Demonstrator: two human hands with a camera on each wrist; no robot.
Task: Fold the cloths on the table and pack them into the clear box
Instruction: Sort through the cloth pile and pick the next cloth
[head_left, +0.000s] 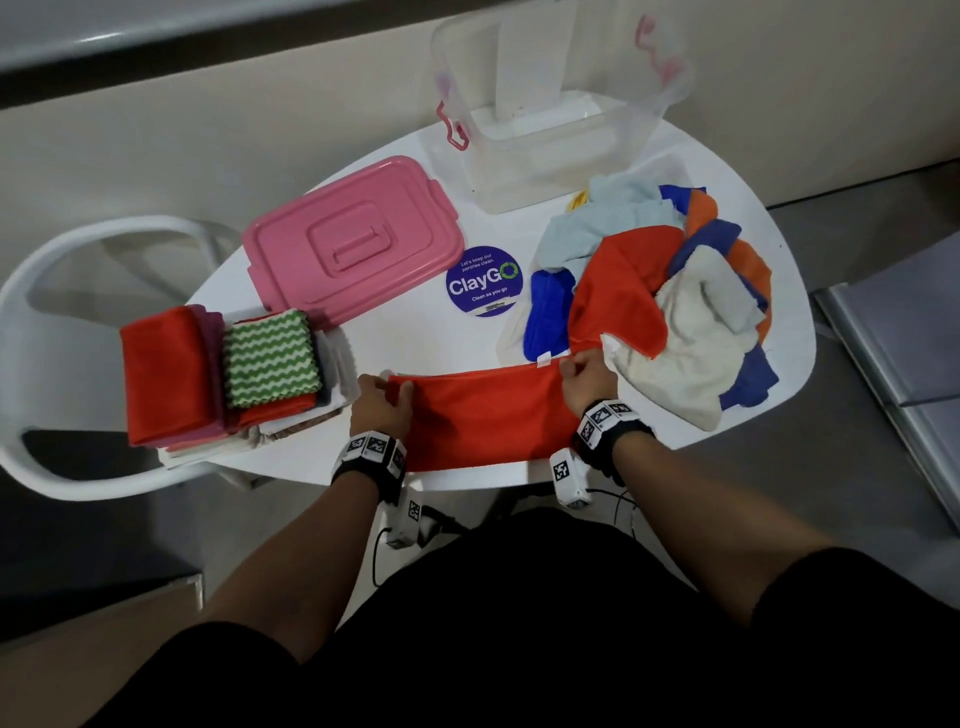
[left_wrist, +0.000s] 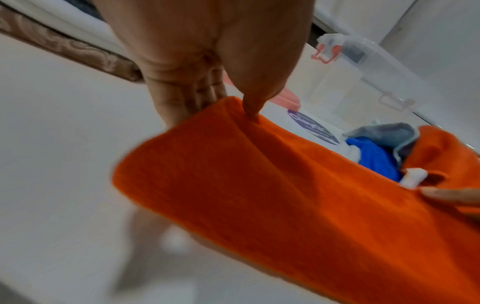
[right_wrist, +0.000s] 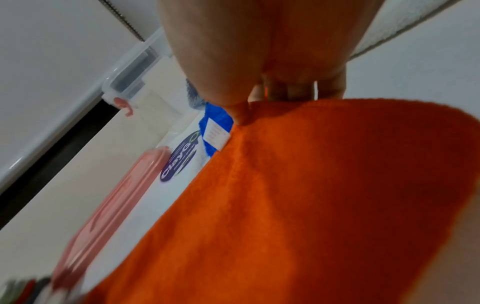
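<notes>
Fingers of the left hand (head_left: 382, 402) and right hand (head_left: 584, 370) pinch the far corners of the orange cloth (head_left: 483, 415) lying near the table's (head_left: 395, 343) front edge, seemingly mid-fold; next it needs halving, then stacking.

Both forearms are extended forward side by side, each wrist strapped with a marker band. The left hand (head_left: 382, 402) is held palm down, thumb and fingers pinched on the left end of the orange cloth (head_left: 488, 415). The right hand (head_left: 587, 376) is likewise pinched on the cloth's right end, fingers curled.
</notes>
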